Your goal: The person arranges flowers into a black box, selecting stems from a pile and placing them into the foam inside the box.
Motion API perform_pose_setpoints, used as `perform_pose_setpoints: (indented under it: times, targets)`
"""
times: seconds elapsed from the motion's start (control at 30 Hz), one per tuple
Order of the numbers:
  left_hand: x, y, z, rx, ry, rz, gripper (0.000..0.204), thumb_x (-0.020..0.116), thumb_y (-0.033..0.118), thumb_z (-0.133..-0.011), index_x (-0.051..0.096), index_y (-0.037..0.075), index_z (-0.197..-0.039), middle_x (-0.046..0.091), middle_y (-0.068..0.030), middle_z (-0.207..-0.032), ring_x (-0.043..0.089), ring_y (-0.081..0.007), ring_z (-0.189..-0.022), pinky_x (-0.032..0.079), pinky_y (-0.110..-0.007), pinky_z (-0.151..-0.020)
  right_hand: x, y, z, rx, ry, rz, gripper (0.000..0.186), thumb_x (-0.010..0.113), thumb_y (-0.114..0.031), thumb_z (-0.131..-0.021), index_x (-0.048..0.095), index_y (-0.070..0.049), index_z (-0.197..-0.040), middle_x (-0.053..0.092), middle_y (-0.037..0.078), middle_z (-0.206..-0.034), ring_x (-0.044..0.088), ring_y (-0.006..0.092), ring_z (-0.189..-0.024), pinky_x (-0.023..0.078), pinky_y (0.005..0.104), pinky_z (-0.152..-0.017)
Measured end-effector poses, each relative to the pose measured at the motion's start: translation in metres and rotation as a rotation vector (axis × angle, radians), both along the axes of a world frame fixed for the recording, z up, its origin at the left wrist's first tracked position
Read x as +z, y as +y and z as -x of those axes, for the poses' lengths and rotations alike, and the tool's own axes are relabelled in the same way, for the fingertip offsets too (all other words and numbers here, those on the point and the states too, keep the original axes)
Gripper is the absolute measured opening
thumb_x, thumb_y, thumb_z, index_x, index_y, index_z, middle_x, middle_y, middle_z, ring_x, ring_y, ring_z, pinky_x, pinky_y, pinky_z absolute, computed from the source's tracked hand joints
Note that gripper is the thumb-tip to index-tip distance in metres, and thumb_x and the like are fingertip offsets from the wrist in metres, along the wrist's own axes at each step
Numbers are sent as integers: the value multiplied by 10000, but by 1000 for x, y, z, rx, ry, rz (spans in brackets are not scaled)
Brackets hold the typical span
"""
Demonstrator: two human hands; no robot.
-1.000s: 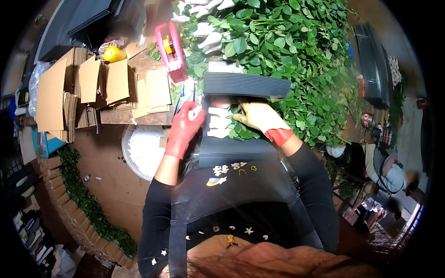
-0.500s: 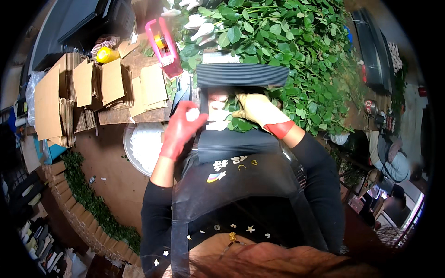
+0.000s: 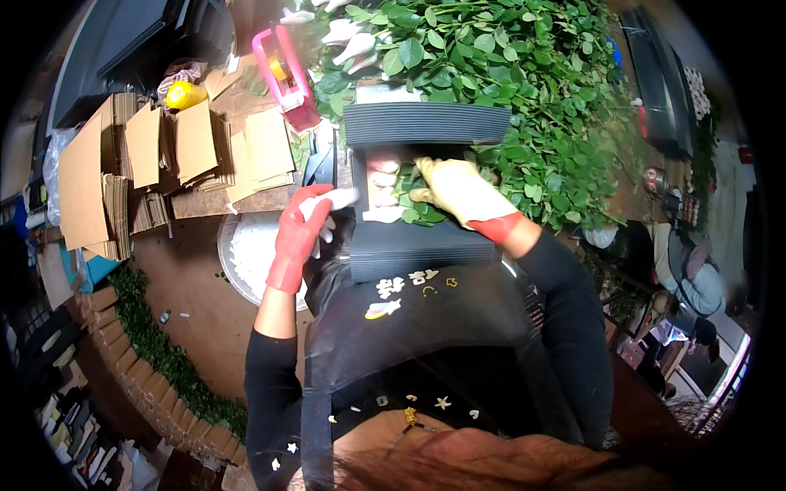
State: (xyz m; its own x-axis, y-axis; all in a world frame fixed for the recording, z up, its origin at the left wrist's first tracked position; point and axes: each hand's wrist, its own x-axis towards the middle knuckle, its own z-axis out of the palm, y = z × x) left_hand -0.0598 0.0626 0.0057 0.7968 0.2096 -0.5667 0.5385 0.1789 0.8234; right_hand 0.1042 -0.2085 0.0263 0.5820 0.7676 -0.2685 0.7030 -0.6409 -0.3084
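Blooms (image 3: 383, 165) pale pink, leaves (image 3: 424, 214) glossy green.

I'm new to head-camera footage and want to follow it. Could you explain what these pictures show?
There is no machine: these are a person's own gloved hands. The view comes from the left of two wide fisheye cameras worn on the head, looking down, so straight edges bend near the rim.

The left hand in a red glove holds a small, soft-looking white piece. The right hand in a pale yellow, red-cuffed glove reaches into a dark grey, ribbed, box-like holder; I cannot tell whether it grips anything. Inside are pale pinkish bundles, apparently flower heads, and green leaves.

On the brown wooden table, green leafy stems spread beyond and to the right; a pink tape dispenser and flat brown cardboard sheets are to the left.
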Motion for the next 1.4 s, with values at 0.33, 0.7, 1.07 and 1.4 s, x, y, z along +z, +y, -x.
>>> perform_pose_setpoints:
  times: [0.33, 0.7, 1.07, 1.4]
  targets:
    - [21, -19, -51, -912, 57, -567, 360, 734, 380, -970, 725, 99, -1194, 760, -175, -962, 732, -297, -860, 543, -421, -754, 27, 37, 9, 303, 302, 433, 278, 636, -227, -945, 744, -48, -1128, 774, 168, -954, 760, 363, -890, 585, 475, -801]
    - [27, -8, 10, -386, 63, -576, 322, 707, 294, -995, 695, 29, -1178, 736, -187, -1079, 717, -345, -931, 551, -418, -852, 25, 58, 15, -262, 610, 569, 387, 627, -275, -983, 725, -10, -1248, 734, 247, -1226, 730, 350, -1127, 562, 404, -973]
    - [38, 3, 6, -394, -151, -435, 599, 844, 262, -875, 597, 72, -1387, 572, -179, -1489, 582, -380, -1330, 447, -450, -1138, 3, 84, 18, 624, 289, 770, 301, 714, -121, -842, 795, -9, -1109, 802, 164, -1022, 785, 334, -976, 621, 407, -866]
    - [-50, -36, -43, -645, -264, -742, 1279, 1004, 485, -589, 361, -84, -1536, 102, -363, -1684, 188, -476, -1583, 289, -468, -1277, 68, 34, 0, 263, 236, 106, 199, 546, -229, -1007, 683, -85, -1005, 730, 166, -876, 726, 398, -845, 559, 524, -754]
